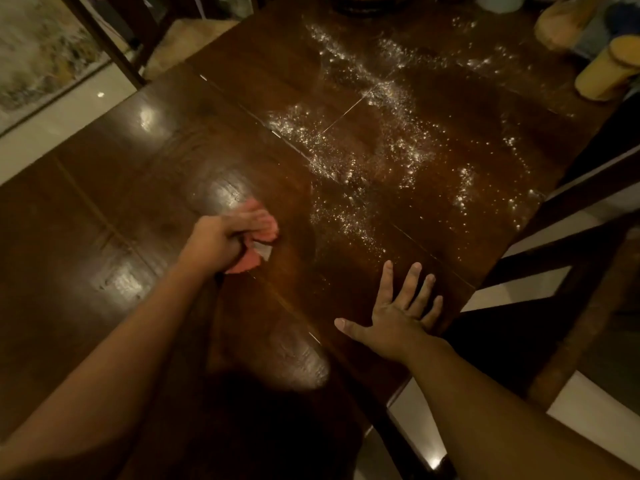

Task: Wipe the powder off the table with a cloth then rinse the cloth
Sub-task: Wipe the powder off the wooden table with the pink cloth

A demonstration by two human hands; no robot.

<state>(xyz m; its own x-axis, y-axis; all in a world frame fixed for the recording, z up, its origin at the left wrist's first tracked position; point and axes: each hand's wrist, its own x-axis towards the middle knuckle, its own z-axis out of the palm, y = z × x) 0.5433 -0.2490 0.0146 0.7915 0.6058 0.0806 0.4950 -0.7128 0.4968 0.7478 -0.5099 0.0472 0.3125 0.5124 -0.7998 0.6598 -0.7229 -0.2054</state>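
The left hand (pixel 214 237) is gripping a bunched pink cloth (pixel 268 225), fingers curled round it, and pressing it on the dark wooden table (pixel 138 168) just beside the near fringe of the white powder (pixel 391 133), which is lying scattered over the far right part of the top. The right hand (pixel 398 317) is resting flat near the table's edge, fingers spread, holding nothing. To my eye, a quick sweep rightward is risking powder going over the edge onto the floor and the chair (pixel 561 258) standing there. The balled cloth may also be smearing it or packing it into the seams between boards. Two tan rolled things (pixel 606 74) are sitting by the far right corner and a dark dish (pixel 367 3) is sitting at the far edge, both crowding a wide stroke.
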